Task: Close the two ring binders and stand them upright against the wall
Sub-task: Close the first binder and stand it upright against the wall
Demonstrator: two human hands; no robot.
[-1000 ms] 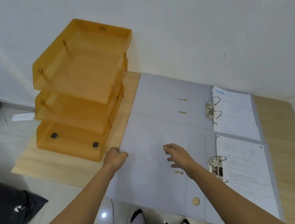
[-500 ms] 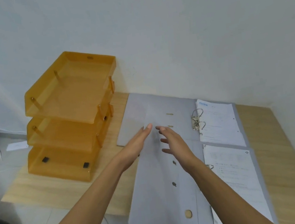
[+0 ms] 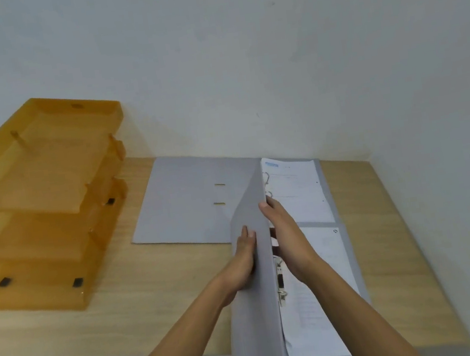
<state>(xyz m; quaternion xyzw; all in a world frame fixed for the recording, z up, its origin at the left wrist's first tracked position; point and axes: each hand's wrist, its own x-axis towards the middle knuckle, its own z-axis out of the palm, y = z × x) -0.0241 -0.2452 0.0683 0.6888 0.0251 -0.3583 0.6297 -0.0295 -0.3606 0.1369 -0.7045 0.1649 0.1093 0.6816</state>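
Two grey ring binders lie on a wooden table [image 3: 155, 303]. The far binder [image 3: 188, 199] lies open flat by the wall, its papers [image 3: 299, 190] on the right. The near binder [image 3: 254, 304] has its left cover lifted to about vertical, and its papers [image 3: 313, 311] and metal ring mechanism [image 3: 280, 280] show on the right. My left hand [image 3: 243, 259] presses flat against the outer face of the raised cover. My right hand [image 3: 289, 236] is on the inner side, fingers at the cover's upper edge.
An orange three-tier letter tray [image 3: 41, 205] stands at the table's left. A white wall [image 3: 241, 56] runs behind the binders and meets another wall at the right. The floor shows below the table's front edge.
The near binder's left cover has swung up from flat to upright, both hands moving right with it. The camera view has shifted left and down.
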